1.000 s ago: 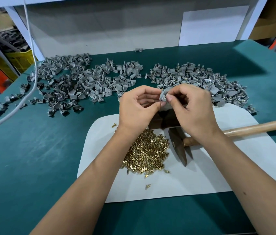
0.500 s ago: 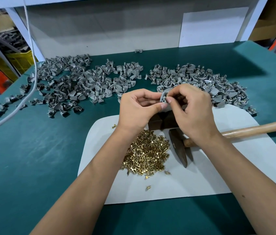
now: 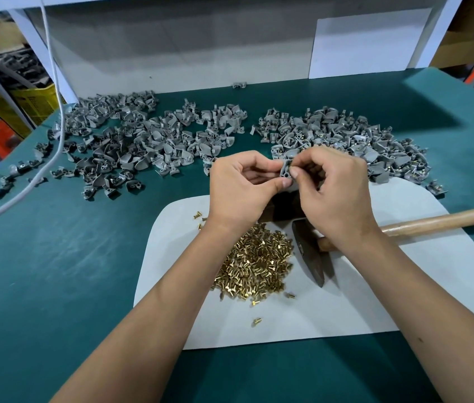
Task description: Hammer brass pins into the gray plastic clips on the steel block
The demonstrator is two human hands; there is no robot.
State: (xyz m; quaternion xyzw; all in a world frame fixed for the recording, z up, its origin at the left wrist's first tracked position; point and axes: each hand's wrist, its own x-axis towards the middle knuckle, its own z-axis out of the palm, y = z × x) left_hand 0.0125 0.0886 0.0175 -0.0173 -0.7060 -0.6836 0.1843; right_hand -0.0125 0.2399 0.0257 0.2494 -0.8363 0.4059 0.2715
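Green tabletop (image 3: 55, 286), gray clips heaped along its far edge, white mat (image 3: 375, 301) at the near middle. Both hands hover over the block (image 3: 284, 206) at the mat's far edge: left hand (image 3: 241, 190) pinches a clip (image 3: 286, 172), right hand (image 3: 334, 193) has fingertips pressed together at its hole, seemingly seating a pin, too small to confirm. Pins (image 3: 254, 263) piled near the wrists, hammer (image 3: 311, 257) lying untouched beside them. Loading step, I'd say; next, clip down onto the block, right hand to the hammer.
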